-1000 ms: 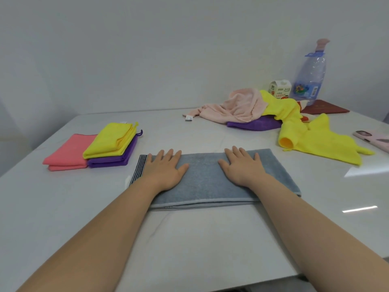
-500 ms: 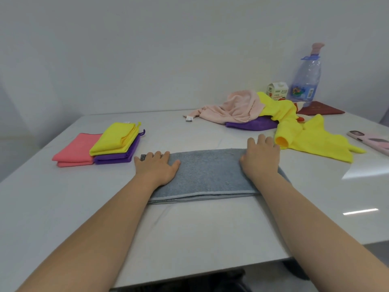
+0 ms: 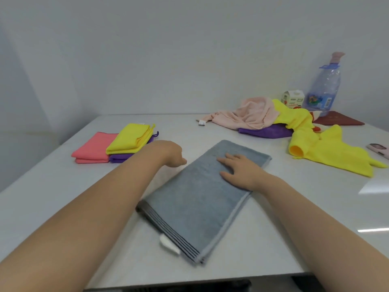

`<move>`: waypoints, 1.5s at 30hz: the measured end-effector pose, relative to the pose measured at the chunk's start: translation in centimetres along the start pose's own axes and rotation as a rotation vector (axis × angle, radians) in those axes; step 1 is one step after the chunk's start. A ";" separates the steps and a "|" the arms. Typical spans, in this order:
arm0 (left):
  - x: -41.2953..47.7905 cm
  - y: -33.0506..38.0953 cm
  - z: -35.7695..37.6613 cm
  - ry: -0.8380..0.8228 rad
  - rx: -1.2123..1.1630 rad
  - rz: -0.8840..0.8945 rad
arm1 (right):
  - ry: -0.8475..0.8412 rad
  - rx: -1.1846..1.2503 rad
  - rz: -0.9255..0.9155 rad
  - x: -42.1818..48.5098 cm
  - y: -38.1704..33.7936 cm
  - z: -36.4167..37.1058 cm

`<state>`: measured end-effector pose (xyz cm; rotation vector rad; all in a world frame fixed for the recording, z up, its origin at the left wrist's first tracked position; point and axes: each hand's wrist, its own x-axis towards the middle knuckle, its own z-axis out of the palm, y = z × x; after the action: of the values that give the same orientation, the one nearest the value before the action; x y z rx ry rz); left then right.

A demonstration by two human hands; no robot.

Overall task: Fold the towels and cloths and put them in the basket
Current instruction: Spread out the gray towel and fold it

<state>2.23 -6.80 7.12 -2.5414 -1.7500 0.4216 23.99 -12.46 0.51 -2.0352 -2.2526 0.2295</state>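
Observation:
A folded grey towel (image 3: pixel 197 203) lies diagonally on the white table (image 3: pixel 63 207), its dark-striped end and white label nearest me. My right hand (image 3: pixel 240 169) rests flat on its far half, fingers spread. My left hand (image 3: pixel 168 152) hovers just left of the towel's far edge, holding nothing, its fingers mostly hidden behind the back of the hand. At the left lie folded cloths: a pink one (image 3: pixel 92 148), and a yellow one (image 3: pixel 130 138) on a purple one (image 3: pixel 120 158). No basket is in view.
At the back right is a loose heap: a pale pink towel (image 3: pixel 252 114), a purple cloth (image 3: pixel 267 131) and a yellow cloth (image 3: pixel 336 152). Behind it stand a carton (image 3: pixel 292 99) and a water bottle (image 3: pixel 324 91), beside a dark red mat (image 3: pixel 339 121). A phone (image 3: pixel 379 149) lies at the right edge.
The grey towel has turned from lying crosswise to lying diagonally, striped end toward me. My left hand has lifted off it; my right hand stays flat on the far part.

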 end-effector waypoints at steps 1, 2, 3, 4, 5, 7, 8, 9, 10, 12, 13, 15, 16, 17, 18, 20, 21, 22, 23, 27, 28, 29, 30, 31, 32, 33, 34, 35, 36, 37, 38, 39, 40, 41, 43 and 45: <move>0.3 -0.1 0.1 -0.056 -0.043 0.083 | -0.009 0.062 -0.053 0.1 0.1 -0.1; 0.8 -0.2 0.3 -0.085 -0.103 0.164 | -0.022 0.150 -0.092 0.3 0.1 -0.2; 1.4 -0.2 0.6 -0.068 -0.170 0.239 | -0.039 0.262 -0.115 0.4 -0.1 -0.3; 2.2 -0.1 0.9 -0.010 -0.227 0.298 | -0.058 0.385 -0.129 0.6 -0.3 -0.5; 2.7 0.1 1.2 0.064 -0.273 0.337 | -0.080 0.502 -0.135 0.8 -0.6 -0.7; 3.7 0.8 1.9 0.196 -0.335 0.365 | -0.123 0.679 -0.129 1.2 -1.0 -0.9; 4.2 1.2 2.4 0.230 -0.355 0.367 | -0.123 0.744 -0.122 1.3 -1.1 -0.9; 4.7 1.5 2.9 0.238 -0.366 0.364 | -0.093 0.790 -0.109 1.6 -1.2 -0.8; 5.2 1.7 3.6 0.218 -0.363 0.352 | -0.033 0.819 -0.091 1.8 -1.1 -0.6; 6.1 2.1 5.1 0.147 -0.336 0.303 | 0.225 0.708 -0.032 2.5 -0.5 0.0; 6.5 2.2 5.6 0.129 -0.339 0.267 | 0.384 0.572 -0.008 2.9 0.3 0.2; 7.3 2.3 6.3 0.137 -0.366 0.202 | 0.536 0.311 0.045 4.0 2.3 0.3; 7.5 2.4 6.3 0.141 -0.377 0.181 | 0.510 0.243 0.109 4.6 3.3 0.3; 7.8 2.5 6.2 0.147 -0.397 0.161 | 0.459 0.225 0.197 5.2 4.1 0.2; 8.1 2.5 6.1 0.170 -0.430 0.139 | 0.412 0.235 0.284 5.7 4.7 0.2; 9.0 2.3 5.9 0.277 -0.555 0.052 | 0.350 0.216 0.392 7.3 5.5 0.4; 9.2 2.2 5.8 0.338 -0.628 -0.012 | 0.333 0.172 0.406 7.8 5.6 0.4; 9.4 2.2 5.7 0.382 -0.677 -0.072 | 0.320 0.134 0.414 8.3 5.7 0.4; 9.7 2.2 5.7 0.402 -0.701 -0.123 | 0.312 0.121 0.420 8.7 5.7 0.3; 10.6 2.2 5.8 0.428 -0.717 -0.217 | 0.283 0.148 0.343 9.3 5.9 0.2; 10.8 2.2 5.8 0.439 -0.714 -0.224 | 0.275 0.150 0.305 9.4 5.9 0.1; 10.9 2.2 5.9 0.445 -0.703 -0.227 | 0.264 0.159 0.275 9.4 6.0 0.1; 10.9 2.2 6.0 0.444 -0.690 -0.230 | 0.255 0.175 0.257 9.3 5.9 0.0; 10.9 2.2 6.0 0.443 -0.679 -0.233 | 0.248 0.203 0.253 9.1 5.8 -0.1; 10.9 2.1 6.0 0.444 -0.669 -0.236 | 0.242 0.253 0.258 9.0 5.7 -0.3; 10.8 2.1 6.0 0.443 -0.662 -0.236 | 0.233 0.321 0.265 8.9 5.6 -0.5; 10.8 2.1 6.0 0.439 -0.666 -0.231 | 0.221 0.396 0.270 8.9 5.5 -0.7; 10.8 2.0 5.9 0.437 -0.682 -0.224 | 0.213 0.464 0.269 8.9 5.3 -0.8; 10.9 2.0 5.9 0.434 -0.708 -0.217 | 0.215 0.515 0.264 9.0 5.0 -0.9; 10.9 1.8 5.9 0.430 -0.743 -0.208 | 0.232 0.549 0.261 9.1 4.7 -1.0; 10.9 1.7 5.9 0.431 -0.784 -0.189 | 0.260 0.588 0.263 9.2 4.4 -1.1; 10.8 1.6 5.9 0.429 -0.838 -0.159 | 0.289 0.642 0.272 9.2 4.1 -1.2; 10.7 1.5 5.7 0.427 -0.909 -0.123 | 0.310 0.714 0.284 9.2 3.9 -1.4; 10.6 1.4 5.5 0.420 -1.009 -0.097 | 0.322 0.813 0.293 9.2 3.7 -1.6; 10.5 1.1 4.7 0.370 -1.295 -0.120 | 0.321 1.125 0.297 9.1 3.7 -2.0; 10.4 0.9 4.0 0.285 -1.587 -0.199 | 0.297 1.440 0.290 9.0 3.9 -2.5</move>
<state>5.59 1.95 0.98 -2.5582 -2.6310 -1.9512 27.26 -2.99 2.02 -1.3295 -0.9351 1.0715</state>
